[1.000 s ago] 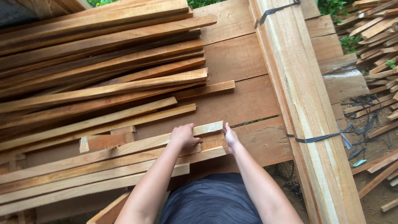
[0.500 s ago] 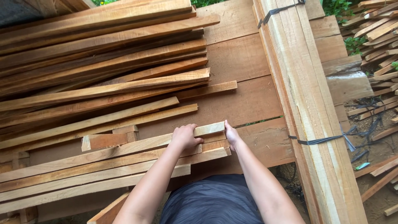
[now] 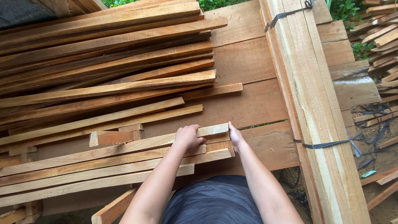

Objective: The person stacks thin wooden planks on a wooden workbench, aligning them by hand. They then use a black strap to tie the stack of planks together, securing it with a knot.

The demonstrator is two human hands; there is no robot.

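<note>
A small stack of wooden slats (image 3: pixel 124 161) is seen at about 7 o'clock on the table (image 3: pixel 253 103), which is made of wide planks. Several slats are already laid one over another there, with their right ends brought nearly to one line. A much larger pile of slats (image 3: pixel 103 62) is left loose and uneven at 10 o'clock, so it is judged that only a small part of the sorting is done and most of the wood is not yet ordered.

The top slat (image 3: pixel 124 146) of the small stack is gripped from above by the left hand (image 3: pixel 188 137); the fingers are curled closed over its far edge, near the right end. The right hand (image 3: pixel 235 136) is set against the end of the same slat, with the palm and fingers pressed flat on the cut face; it is not closed around anything, only touching. The slat lies flat along the stack, its end a little beyond the ends under it.

At 3 o'clock a bundle of long boards (image 3: pixel 311 108) tied with black straps (image 3: pixel 327 145) is seen, and more scrap wood (image 3: pixel 381 37) lies on the ground at 2 o'clock.
</note>
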